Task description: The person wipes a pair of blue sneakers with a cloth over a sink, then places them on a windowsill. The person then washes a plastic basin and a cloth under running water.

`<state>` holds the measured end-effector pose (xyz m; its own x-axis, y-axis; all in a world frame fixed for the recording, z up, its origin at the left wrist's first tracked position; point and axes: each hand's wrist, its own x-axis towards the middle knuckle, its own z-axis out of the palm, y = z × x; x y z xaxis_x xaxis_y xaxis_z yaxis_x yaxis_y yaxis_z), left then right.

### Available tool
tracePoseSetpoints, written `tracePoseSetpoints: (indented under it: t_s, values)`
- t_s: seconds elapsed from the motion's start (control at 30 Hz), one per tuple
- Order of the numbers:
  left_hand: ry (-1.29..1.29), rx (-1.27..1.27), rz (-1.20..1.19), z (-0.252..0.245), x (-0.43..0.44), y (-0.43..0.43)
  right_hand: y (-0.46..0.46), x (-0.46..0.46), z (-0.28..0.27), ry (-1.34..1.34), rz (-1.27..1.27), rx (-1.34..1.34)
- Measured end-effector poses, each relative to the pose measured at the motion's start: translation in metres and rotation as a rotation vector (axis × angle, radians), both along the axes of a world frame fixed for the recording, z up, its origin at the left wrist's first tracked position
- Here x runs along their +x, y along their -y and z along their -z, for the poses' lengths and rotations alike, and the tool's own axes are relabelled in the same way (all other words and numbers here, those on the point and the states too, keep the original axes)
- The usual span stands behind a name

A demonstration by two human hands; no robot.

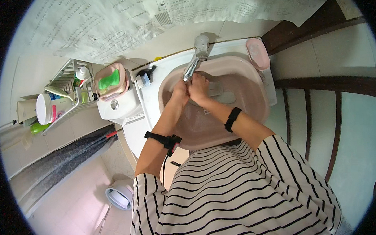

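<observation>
My left hand (180, 88) and my right hand (199, 86) are close together under the spout of a chrome faucet (192, 68), over the left back part of a large pink plastic basin (220, 136). The fingers are curled and partly hidden by the spout and by each other, so whether they hold something small cannot be told. The basin sits on a white washstand (154, 100). Inside it, near my right hand, lies a pale oval object (229, 97). Both forearms wear black straps, and a small device is on the left one.
A pink soap dish (258, 54) stands at the back right corner. To the left are a toilet tank (121, 107), a pink tray with a green sponge (110, 79) and a wall rack (77, 100) of bottles. A blue-rimmed bucket (119, 196) stands on the floor.
</observation>
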<state>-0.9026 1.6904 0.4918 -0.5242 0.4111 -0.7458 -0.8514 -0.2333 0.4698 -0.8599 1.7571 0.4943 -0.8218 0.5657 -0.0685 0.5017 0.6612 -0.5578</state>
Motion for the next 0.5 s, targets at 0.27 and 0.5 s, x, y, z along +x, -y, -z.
tracePoseSetpoints:
  t_s: [0.27, 0.5]
  values:
    - [-0.205, -0.280, 0.008, 0.007, 0.000, 0.000, -0.038, 0.013, 0.004, -0.154, -0.388, 0.081]
    - [-0.084, -0.054, -0.031, 0.011, -0.001, 0.016, -0.021, -0.007, 0.008, 0.007, -0.202, -0.197]
